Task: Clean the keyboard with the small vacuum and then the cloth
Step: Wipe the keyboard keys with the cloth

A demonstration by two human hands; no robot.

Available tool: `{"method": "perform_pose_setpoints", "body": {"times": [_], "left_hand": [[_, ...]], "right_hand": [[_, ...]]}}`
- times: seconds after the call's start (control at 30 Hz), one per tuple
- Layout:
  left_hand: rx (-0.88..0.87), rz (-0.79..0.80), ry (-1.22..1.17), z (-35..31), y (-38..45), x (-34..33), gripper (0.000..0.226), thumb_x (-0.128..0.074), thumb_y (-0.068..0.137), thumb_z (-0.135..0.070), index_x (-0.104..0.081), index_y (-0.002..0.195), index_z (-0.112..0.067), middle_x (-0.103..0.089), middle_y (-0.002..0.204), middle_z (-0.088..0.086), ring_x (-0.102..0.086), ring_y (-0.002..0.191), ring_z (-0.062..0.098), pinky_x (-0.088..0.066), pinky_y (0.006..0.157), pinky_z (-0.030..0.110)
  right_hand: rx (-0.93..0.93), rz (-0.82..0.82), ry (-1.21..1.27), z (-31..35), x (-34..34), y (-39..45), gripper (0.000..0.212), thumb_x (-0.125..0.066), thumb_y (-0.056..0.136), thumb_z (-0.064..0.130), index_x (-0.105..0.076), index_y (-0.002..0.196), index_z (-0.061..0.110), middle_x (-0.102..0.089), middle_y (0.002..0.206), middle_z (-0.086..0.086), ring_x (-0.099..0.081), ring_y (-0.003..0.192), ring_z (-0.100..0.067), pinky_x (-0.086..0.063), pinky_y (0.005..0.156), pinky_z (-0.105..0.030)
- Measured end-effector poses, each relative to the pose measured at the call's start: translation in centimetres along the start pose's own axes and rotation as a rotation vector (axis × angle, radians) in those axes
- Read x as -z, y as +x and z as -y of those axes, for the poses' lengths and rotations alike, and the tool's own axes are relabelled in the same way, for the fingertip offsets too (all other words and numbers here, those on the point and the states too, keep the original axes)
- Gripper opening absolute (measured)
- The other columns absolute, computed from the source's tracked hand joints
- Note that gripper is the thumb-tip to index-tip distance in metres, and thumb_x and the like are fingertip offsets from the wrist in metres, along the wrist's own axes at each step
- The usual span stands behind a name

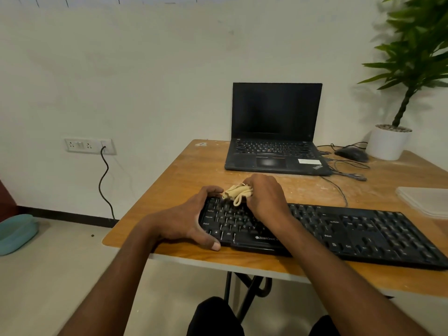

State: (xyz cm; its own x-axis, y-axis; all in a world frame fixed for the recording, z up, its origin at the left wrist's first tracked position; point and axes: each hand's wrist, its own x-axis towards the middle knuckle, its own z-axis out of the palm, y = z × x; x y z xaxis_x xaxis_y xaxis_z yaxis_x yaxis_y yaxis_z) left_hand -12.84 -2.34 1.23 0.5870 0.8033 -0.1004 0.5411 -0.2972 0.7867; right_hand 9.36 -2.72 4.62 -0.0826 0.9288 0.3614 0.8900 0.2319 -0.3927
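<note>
A black keyboard (339, 229) lies along the front edge of the wooden table (184, 170). My left hand (191, 219) grips its left end, fingers over the back edge and thumb on the front edge. My right hand (265, 195) holds a bunched beige cloth (236, 193) and presses it on the upper left keys. No small vacuum is in view.
An open black laptop (274, 132) stands behind the keyboard, with a mouse (351, 154) and cables to its right. A potted plant (390, 141) is at the back right corner. A translucent lid or tray (424, 200) lies at the right edge. A wall socket (89, 146) has a cord hanging.
</note>
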Motion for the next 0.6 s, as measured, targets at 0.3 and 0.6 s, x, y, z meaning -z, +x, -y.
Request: {"method": "perform_pose_setpoints", "body": {"times": [0.3, 0.6], "left_hand": [[-0.003, -0.026, 0.017, 0.5, 0.1, -0.3, 0.116, -0.099, 0.067, -0.031, -0.019, 0.149, -0.054, -0.039, 0.146, -0.017, -0.051, 0.13, 0.007, -0.052, 0.104, 0.028], [0.147, 0.11, 0.084, -1.5, 0.3, 0.8, 0.119, -0.097, 0.072, -0.023, -0.014, 0.151, -0.056, -0.035, 0.147, -0.015, -0.048, 0.13, 0.013, -0.051, 0.102, 0.026]], "right_hand": [[0.098, 0.19, 0.107, 1.0, 2.8, -8.2, 0.032, -0.071, 0.087, 0.005, -0.074, 0.108, 0.03, -0.064, 0.105, 0.013, -0.051, 0.096, -0.004, -0.044, 0.08, -0.019], [0.025, 0.081, 0.038, -1.6, 1.9, -1.3, 0.028, -0.065, 0.081, -0.006, -0.076, 0.089, 0.018, -0.069, 0.085, -0.002, -0.06, 0.081, -0.02, -0.045, 0.061, -0.033]]}}
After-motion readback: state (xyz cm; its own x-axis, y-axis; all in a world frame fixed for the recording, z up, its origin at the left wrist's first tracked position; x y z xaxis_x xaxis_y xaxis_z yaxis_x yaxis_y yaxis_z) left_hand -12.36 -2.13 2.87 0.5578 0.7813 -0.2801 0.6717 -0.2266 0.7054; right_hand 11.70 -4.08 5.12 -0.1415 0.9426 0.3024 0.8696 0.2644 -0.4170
